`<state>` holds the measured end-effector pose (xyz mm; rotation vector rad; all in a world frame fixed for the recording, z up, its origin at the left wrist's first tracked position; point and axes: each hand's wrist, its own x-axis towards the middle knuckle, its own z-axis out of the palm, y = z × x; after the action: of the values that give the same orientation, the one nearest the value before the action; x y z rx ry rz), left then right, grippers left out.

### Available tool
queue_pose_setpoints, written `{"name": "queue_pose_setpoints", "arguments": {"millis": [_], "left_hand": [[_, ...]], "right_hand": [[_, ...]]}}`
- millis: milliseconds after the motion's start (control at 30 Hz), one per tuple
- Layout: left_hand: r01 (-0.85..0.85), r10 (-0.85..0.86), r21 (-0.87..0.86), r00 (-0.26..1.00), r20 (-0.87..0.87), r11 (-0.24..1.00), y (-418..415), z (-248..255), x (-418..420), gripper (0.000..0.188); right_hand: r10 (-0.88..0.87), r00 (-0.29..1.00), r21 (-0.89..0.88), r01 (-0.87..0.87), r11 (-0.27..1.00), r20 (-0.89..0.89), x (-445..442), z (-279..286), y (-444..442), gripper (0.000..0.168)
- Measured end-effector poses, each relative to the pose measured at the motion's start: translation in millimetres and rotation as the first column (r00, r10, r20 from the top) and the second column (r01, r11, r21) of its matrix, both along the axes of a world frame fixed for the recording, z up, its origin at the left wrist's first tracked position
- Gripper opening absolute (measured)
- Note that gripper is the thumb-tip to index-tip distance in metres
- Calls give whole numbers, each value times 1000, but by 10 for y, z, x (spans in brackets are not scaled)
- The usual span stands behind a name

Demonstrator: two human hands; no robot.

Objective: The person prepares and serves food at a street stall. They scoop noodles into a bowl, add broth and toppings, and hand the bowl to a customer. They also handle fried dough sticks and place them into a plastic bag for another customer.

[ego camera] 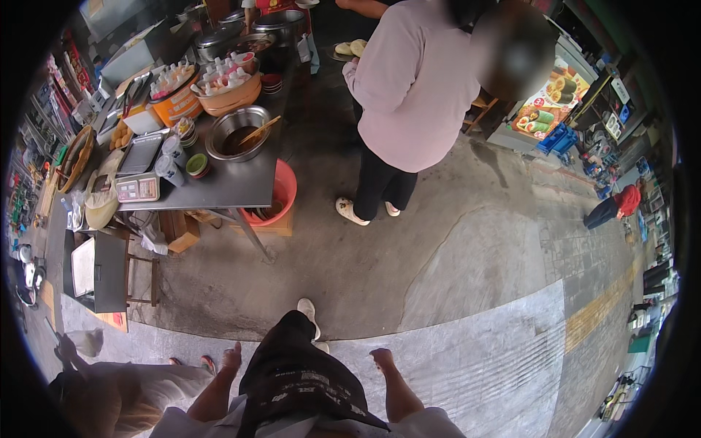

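Observation:
My left hand (232, 357) hangs beside my black apron (306, 378), near a bystander in light clothes; nothing shows in it, and its fingers are too small to read. On the other side my right hand (383, 358) is loosely curled over the pavement, with no object visible in it. Both hands are apart from any surface. Ahead to the left is a steel food table (230, 191). It carries a metal bowl (239, 117) of dark sauce with wooden chopsticks (260, 131) across it, a tub of squeeze bottles (227, 98), lidded cups (169, 170) and a weighing scale (138, 188).
A red bucket (282, 191) stands beneath the table's corner. A grey metal box (109, 271) sits by a stool (143, 279) at left. Ahead, a person in a pink top (411, 93) stands near a plate of flatbreads (350, 48). Another bystander (137, 388) is close on my left.

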<state>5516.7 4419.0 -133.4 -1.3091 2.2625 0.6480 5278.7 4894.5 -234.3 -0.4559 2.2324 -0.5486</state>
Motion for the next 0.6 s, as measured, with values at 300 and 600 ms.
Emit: {"name": "queue_pose_setpoints", "arguments": {"millis": [300, 600], "left_hand": [[-262, 309, 487, 951, -16, 833, 27, -67, -2014, 54], [-6, 240, 552, 904, -354, 834, 435, 890, -3944, 41]], "right_hand": [[-774, 468, 291, 739, 608, 428, -807, 984, 201, 26], [-558, 648, 73, 616, 784, 518, -1628, 1298, 673, 23]]}}
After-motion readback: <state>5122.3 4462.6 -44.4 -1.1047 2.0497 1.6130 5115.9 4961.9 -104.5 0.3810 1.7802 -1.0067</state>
